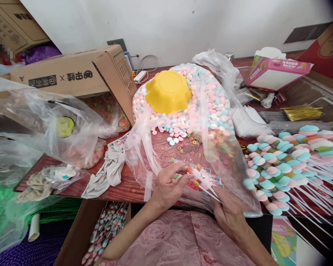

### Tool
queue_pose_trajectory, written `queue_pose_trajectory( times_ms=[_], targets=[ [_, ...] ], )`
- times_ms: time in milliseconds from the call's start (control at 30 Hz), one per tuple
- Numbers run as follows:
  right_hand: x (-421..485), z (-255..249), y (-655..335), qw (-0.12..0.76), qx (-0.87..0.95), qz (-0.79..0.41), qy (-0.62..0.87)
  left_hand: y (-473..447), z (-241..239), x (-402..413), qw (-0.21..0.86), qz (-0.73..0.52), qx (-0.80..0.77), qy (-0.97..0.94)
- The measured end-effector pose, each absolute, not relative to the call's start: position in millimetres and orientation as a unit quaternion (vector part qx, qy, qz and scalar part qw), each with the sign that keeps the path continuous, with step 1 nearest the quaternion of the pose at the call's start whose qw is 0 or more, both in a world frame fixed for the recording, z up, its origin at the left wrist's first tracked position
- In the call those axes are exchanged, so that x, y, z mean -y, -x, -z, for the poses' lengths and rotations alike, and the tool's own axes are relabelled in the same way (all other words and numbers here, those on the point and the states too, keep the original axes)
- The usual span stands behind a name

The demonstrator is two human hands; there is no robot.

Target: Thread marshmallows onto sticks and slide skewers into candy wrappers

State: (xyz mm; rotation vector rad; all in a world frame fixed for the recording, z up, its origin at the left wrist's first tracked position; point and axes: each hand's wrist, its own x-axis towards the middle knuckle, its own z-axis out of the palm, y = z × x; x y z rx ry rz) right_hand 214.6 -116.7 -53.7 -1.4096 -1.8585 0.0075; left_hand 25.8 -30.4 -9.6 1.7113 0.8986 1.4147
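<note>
In the head view, my right hand [229, 207] is closed round the lower ends of thin white sticks [209, 190], which slant up to the left. My left hand [169, 186] is closed in a pinch near their upper ends, beside a small orange-red candy; whether it grips that candy or a stick is hard to see. Under both hands lies a clear plastic bag [166, 151] with loose ring candies [194, 142] and pink, white and blue marshmallows [216, 107]. A yellow wavy-edged bowl [168, 90] rests upside down on the marshmallows.
Several finished candy skewers [283, 166] are piled at the right, sticks outward. Cardboard box [72, 74] and clear bags stand at the left, near a grey cloth [108, 171]. A pink carton [277, 70] and gold ties [302, 112] are at the back right. More skewers [108, 229] fill a box below.
</note>
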Motion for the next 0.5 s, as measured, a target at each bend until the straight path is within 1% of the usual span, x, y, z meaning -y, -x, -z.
queue_pose_trajectory(
  times_ms=[67,133,200,300,500],
  targets=[
    [114,54,-213,0.408,0.725,-0.007,0.556,-28,7,29,0.5,-0.554,-0.377,-0.548],
    [112,55,-213,0.416,0.719,-0.003,0.556,-29,3,27,0.579,-0.529,-0.383,-0.488],
    [111,56,-213,0.417,0.721,-0.003,0.554,-29,1,25,0.6,-0.5,-0.386,-0.491],
    [111,59,-214,0.413,0.722,-0.018,0.554,-29,3,25,0.602,-0.478,-0.389,-0.508],
    [113,61,-211,0.42,0.714,-0.037,0.559,-38,13,30,0.633,-0.507,-0.369,-0.453]
  ],
)
